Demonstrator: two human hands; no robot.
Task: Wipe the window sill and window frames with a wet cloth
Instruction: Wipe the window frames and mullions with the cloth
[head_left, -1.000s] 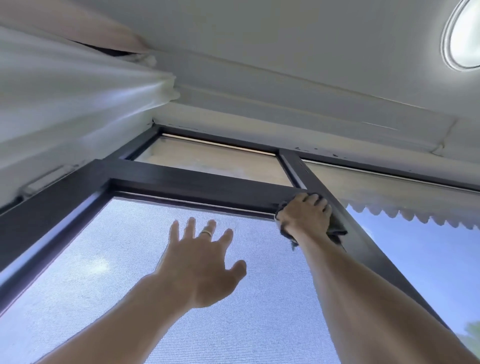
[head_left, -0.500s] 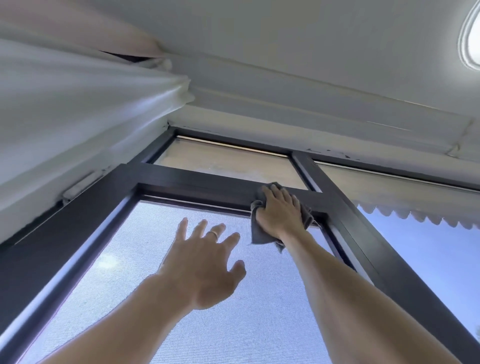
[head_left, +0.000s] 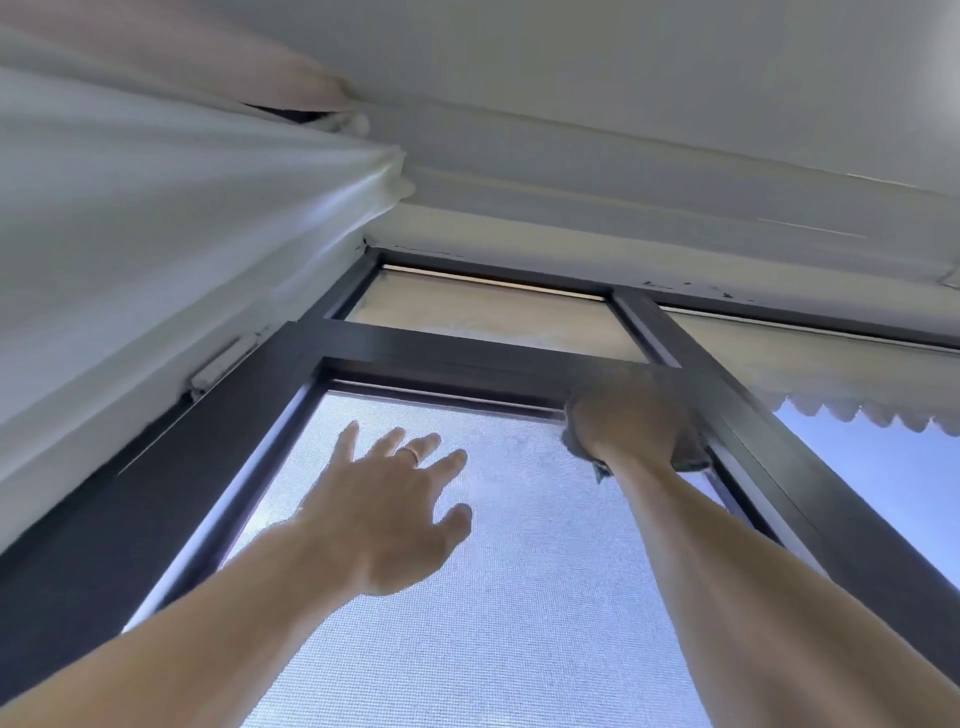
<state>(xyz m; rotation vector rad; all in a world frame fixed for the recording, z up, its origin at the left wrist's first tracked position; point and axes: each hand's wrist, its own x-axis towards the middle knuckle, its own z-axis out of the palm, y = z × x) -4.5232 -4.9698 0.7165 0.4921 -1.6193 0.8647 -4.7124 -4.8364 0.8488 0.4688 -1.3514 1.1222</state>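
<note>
Fingers (head_left: 395, 441) of your left hand (head_left: 387, 512) were spread wide and straight, lifted in front of the mesh screen (head_left: 498, 613) in the lower centre of the frame, with a ring (head_left: 411, 453) on one of them; whether they touched the mesh could not be told. Your right hand (head_left: 626, 421), blurred at centre right, pressed the grey cloth (head_left: 688, 452) against the dark window frame (head_left: 441, 358) where the horizontal bar met the upright post. How those fingers lay could not be told through the blur. Cloth edges showed below and to the right of that hand. White curtain (head_left: 156, 218) filled the upper left, and a scalloped awning edge (head_left: 857, 415) showed at right against blue sky.
</note>
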